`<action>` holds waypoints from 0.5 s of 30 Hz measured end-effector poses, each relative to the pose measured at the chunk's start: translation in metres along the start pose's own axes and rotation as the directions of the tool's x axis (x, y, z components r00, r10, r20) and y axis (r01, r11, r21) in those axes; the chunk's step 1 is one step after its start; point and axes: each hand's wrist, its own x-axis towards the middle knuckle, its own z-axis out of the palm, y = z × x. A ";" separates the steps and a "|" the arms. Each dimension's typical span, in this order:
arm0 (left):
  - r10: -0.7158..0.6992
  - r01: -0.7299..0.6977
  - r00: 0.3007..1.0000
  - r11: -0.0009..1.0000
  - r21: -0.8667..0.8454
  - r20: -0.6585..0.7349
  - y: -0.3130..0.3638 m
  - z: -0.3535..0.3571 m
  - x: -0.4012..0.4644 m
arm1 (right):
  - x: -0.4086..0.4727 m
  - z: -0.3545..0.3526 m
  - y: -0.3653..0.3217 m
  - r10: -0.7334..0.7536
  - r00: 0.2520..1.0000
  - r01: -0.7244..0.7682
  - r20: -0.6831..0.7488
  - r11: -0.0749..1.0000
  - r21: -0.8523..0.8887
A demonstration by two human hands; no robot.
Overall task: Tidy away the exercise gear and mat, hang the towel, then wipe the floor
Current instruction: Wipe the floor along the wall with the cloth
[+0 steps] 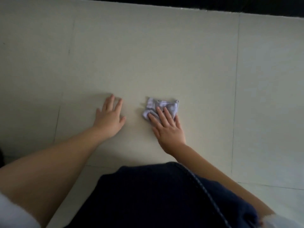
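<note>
A small crumpled pale lilac cloth lies on the light tiled floor a little right of centre. My right hand presses down on the cloth's near half with straight, spread fingers. My left hand rests flat on the bare floor to the left of the cloth, fingers spread, holding nothing. The two hands are roughly a hand's width apart.
A dark band runs along the floor's far edge at the top. My dark-clad knee or lap fills the bottom centre. Thin tile joints cross the floor on the left and right.
</note>
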 end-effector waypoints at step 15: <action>0.046 -0.065 0.914 0.997 0.034 0.402 0.054 -0.063 0.018 | -0.028 -0.033 0.082 0.697 0.712 -0.699 0.087 0.691 0.184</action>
